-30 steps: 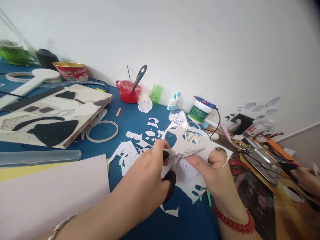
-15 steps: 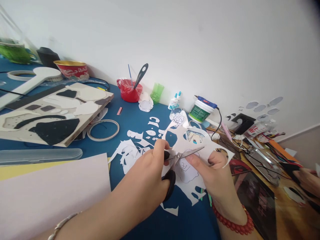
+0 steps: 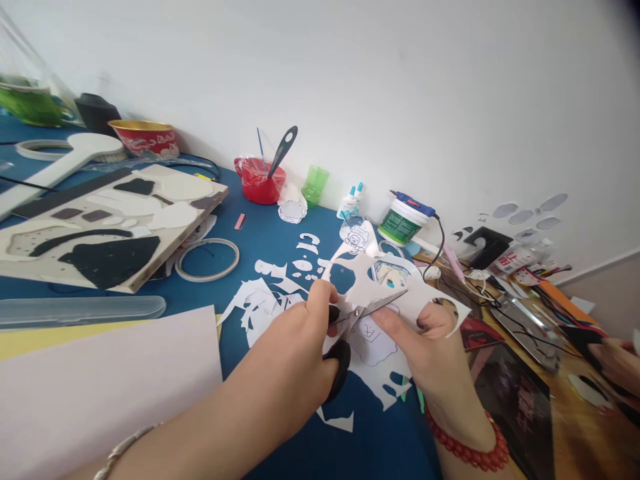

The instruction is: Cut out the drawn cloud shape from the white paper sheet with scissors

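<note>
My left hand (image 3: 306, 343) is closed on a pair of black-handled scissors (image 3: 341, 370), thumb and fingers in the loops. The blades point right and lie partly apart across a white paper sheet (image 3: 370, 283) with holes cut in it. My right hand (image 3: 417, 337) pinches that sheet at its right side, thumb on top near the blade tip. A line drawing (image 3: 373, 339) shows on paper under the blades. Behind the sheet lie a coloured drawing of a face (image 3: 393, 275) and a small cut-out figure (image 3: 357, 238). Paper scraps (image 3: 255, 310) are spread left of the scissors.
To the left are a board with black and white cut shapes (image 3: 110, 257), a tape roll (image 3: 207, 260) and pale paper sheets (image 3: 115, 393). A red cup (image 3: 260, 183), glue bottles (image 3: 350, 202) and a white-green tub (image 3: 400, 223) line the wall. Another person's hand (image 3: 620, 363) is far right.
The scissor blades have closed slightly on the paper. A scrap below the scissors has shifted a little left. Both hands stay in nearly the same place.
</note>
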Action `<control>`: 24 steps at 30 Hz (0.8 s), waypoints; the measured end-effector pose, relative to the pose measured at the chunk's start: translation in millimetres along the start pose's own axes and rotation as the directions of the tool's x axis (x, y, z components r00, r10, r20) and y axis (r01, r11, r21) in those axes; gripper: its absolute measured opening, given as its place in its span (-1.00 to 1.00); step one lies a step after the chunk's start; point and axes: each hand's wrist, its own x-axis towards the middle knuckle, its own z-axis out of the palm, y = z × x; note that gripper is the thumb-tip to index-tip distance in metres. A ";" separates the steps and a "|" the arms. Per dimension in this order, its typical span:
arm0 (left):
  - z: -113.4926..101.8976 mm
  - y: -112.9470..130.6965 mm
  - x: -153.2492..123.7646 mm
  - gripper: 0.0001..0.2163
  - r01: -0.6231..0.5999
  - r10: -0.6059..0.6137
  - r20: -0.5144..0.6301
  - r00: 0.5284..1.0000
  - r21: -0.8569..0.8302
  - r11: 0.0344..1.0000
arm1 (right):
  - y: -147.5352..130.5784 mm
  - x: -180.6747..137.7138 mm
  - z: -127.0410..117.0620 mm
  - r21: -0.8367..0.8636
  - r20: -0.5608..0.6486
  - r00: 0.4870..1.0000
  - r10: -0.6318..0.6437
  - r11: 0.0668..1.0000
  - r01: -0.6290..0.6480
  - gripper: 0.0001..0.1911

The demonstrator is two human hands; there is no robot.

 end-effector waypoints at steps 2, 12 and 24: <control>0.8 -0.7 0.1 -0.62 0.003 -0.003 0.005 1.000 -0.007 1.000 | 0.7 0.4 0.3 0.027 0.015 1.000 -0.008 1.000 0.008 -0.89; 1.0 4.4 -3.1 -0.66 -0.010 0.010 -0.002 1.000 -0.069 0.998 | 1.5 5.0 -8.7 -0.109 0.065 0.989 -0.134 0.984 0.141 -0.82; -0.3 3.3 -5.5 -0.61 -0.005 0.006 0.010 1.000 -0.061 0.998 | 0.4 2.9 -6.3 -0.055 0.092 0.990 -0.103 0.993 0.108 -0.80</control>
